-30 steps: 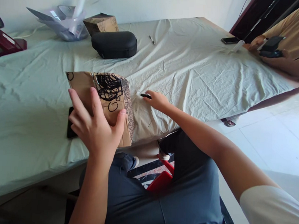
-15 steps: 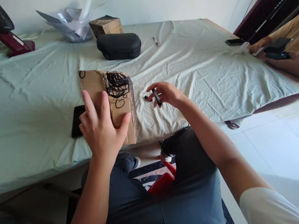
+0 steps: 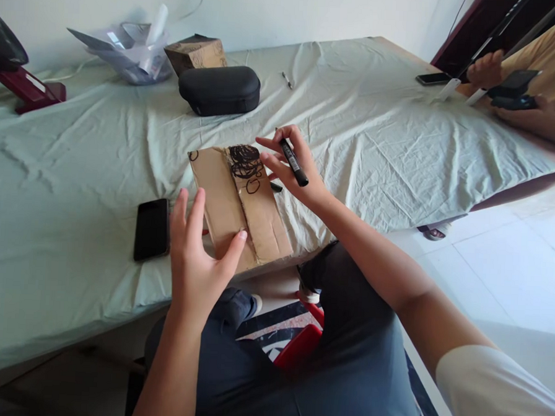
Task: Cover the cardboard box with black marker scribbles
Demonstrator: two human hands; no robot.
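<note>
A flat piece of cardboard with black scribbles near its far right corner lies at the table's front edge. My left hand is at its near left side, fingers spread and thumb over the cardboard; whether the thumb presses on it I cannot tell. A black marker is gripped in my right hand, just right of the scribbles. A small black piece, perhaps the marker's cap, lies partly hidden at the cardboard's right edge. To the left of my left hand rests a black phone.
At the back stand a black zip case, a cardboard box and a clear plastic basket. A pen lies behind. A maroon stand is at left. Another person's hand is at far right, near another phone.
The cardboard has shifted right and turned slightly, showing the whole phone. My right hand has risen toward the scribbled corner, with the marker turned in its fingers. The other person's hand has lifted.
</note>
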